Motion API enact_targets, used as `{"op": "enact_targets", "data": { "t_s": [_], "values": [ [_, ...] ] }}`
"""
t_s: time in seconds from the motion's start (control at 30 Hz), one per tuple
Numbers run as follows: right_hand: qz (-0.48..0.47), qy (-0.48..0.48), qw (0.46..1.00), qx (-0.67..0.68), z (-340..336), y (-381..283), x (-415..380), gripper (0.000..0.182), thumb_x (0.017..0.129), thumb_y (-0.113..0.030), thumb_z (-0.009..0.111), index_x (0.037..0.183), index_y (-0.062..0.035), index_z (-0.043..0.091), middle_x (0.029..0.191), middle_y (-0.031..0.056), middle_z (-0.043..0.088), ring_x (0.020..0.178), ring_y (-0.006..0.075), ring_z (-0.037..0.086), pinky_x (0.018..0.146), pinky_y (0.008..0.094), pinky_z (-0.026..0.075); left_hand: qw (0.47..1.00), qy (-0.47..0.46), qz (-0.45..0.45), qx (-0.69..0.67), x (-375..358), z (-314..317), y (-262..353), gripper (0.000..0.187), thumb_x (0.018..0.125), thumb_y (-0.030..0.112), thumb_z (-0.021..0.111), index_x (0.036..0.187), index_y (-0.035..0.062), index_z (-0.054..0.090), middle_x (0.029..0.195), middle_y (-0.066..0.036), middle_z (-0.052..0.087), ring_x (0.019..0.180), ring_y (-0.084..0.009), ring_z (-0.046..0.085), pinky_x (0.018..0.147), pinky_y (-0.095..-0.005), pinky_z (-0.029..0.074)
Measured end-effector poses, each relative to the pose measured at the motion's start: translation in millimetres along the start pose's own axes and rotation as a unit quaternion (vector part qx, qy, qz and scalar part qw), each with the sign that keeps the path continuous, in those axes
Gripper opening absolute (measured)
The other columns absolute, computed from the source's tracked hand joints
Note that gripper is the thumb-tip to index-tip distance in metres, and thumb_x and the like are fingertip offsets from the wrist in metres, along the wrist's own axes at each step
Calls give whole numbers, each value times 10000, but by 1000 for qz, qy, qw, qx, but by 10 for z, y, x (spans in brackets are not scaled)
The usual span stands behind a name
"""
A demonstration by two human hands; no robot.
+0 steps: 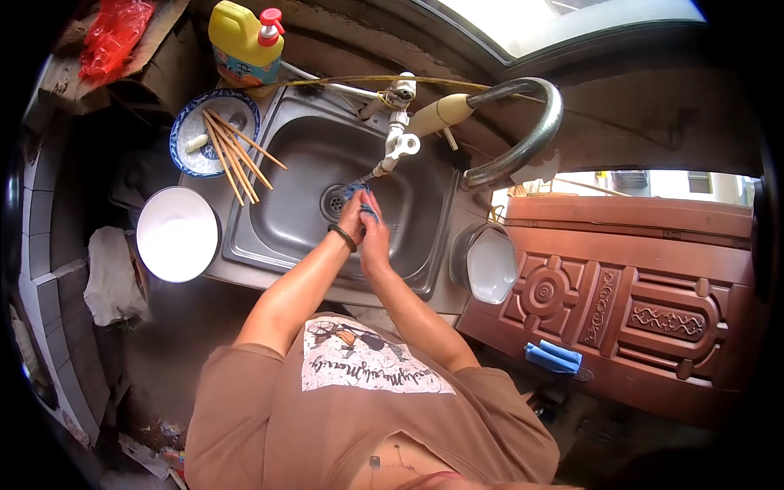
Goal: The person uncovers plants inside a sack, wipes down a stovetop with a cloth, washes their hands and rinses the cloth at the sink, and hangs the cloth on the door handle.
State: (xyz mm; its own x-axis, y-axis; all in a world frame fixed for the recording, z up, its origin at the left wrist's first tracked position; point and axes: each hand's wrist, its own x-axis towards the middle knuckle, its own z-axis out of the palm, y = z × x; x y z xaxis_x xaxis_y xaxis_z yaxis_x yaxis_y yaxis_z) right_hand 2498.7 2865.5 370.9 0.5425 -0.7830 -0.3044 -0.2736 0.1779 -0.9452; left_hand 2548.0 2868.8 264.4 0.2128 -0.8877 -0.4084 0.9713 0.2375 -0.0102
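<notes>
Over the drain of the steel sink (286,175), both hands are pressed together around a small wet blue cloth (356,189). My left hand (351,218), with a dark band on its wrist, is closed on the cloth from the left. From the right, my right hand (375,237) closes against it, and a bit of blue shows between the fingers. Just above the cloth, the white tap (398,151) points down at it, with what looks like water at its spout. Most of the cloth is hidden in the hands.
Left of the sink are a blue-rimmed plate (186,122) with several chopsticks (237,159), a white bowl (178,234) and a yellow jug (242,41). White bowls (492,265) stand at the right edge. A curved metal pipe (543,135) arches above; a blue cloth hangs on the brown carved door (563,245).
</notes>
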Motion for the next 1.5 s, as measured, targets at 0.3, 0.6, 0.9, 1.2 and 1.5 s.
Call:
{"op": "enact_targets", "data": {
  "t_s": [0.3,0.6,0.9,1.2,1.5],
  "values": [
    [26,-12,999,37,-94,23,119,472,869,-175,449,1317,-61,542,1503,86,340,1370,219,332,1102,310,256,991,80,9,104,-295,557,75,482,979,464,378,1358,174,450,1186,-35,559,1083,-179,536,883,-367,460],
    [14,18,999,-32,-295,122,415,454,910,-238,399,1300,-59,548,1478,111,372,1281,213,399,1053,302,293,985,30,61,157,-311,546,-73,510,981,306,367,1457,133,317,1411,-23,410,1234,-162,435,1048,-338,334],
    [120,30,989,79,-302,14,396,465,945,-262,373,1358,-90,500,1485,84,359,1276,202,417,1035,308,319,990,60,36,122,-567,729,-192,377,974,266,402,1327,142,449,1145,-2,527,1091,-145,494,947,-375,412],
    [16,16,997,-76,-329,329,528,489,920,-207,394,1376,-42,457,1484,152,342,1382,277,299,1134,346,198,976,77,-13,202,-578,473,-176,423,987,350,370,1368,172,418,1256,-37,505,1116,-159,498,932,-437,424],
    [-9,-28,995,-94,-151,-91,351,488,970,-329,400,1362,-46,471,1500,150,311,1381,285,301,1105,339,256,975,108,66,185,-496,473,-192,440,1000,416,349,1246,82,496,1228,-77,539,1097,-179,517,894,-335,440]
  ]
}}
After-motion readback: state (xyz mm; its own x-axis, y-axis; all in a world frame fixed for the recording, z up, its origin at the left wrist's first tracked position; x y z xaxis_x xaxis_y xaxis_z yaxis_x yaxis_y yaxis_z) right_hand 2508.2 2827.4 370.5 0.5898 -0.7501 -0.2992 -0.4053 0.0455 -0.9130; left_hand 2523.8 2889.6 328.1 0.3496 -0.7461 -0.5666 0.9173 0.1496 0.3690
